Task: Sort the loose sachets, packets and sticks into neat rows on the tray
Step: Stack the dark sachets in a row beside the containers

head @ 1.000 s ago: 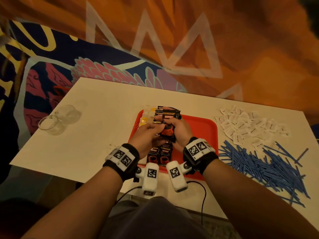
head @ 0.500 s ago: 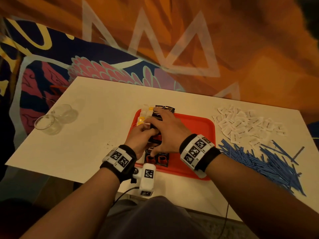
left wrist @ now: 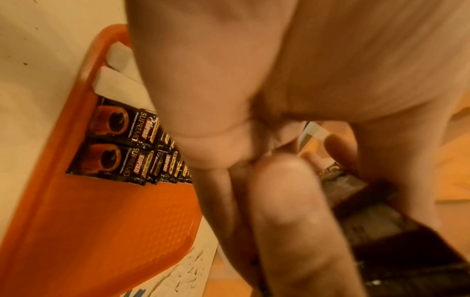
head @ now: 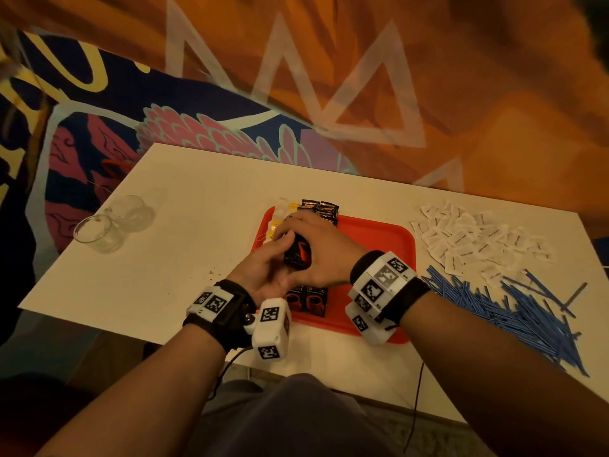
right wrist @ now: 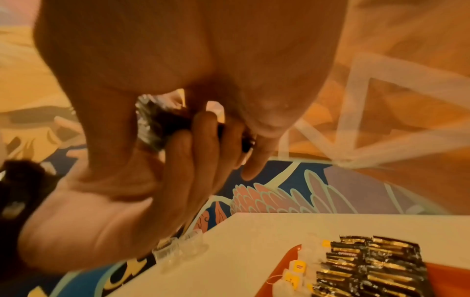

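Observation:
Both hands meet over the left half of the red tray [head: 379,239]. My left hand [head: 276,252] and right hand [head: 304,239] together grip a small stack of black coffee sachets [head: 298,253], held just above the tray. In the right wrist view the left hand's fingers [right wrist: 193,152] curl round that stack [right wrist: 155,122]. Two neat rows of black coffee sachets [left wrist: 119,130] lie along the tray's left side, running from its near edge [head: 308,300] to its far edge [head: 321,207]. Tea bags with yellow tags [right wrist: 296,271] sit left of the rows.
A loose pile of white sachets [head: 478,239] lies on the white table right of the tray, with a heap of blue sticks [head: 514,308] nearer me. Two clear glasses [head: 102,225] stand at the table's left edge. The tray's right half is bare.
Half a second ago my right hand lay flat over the sachet rows and the left hand. Now it has drawn back, and both hands grip the stack again.

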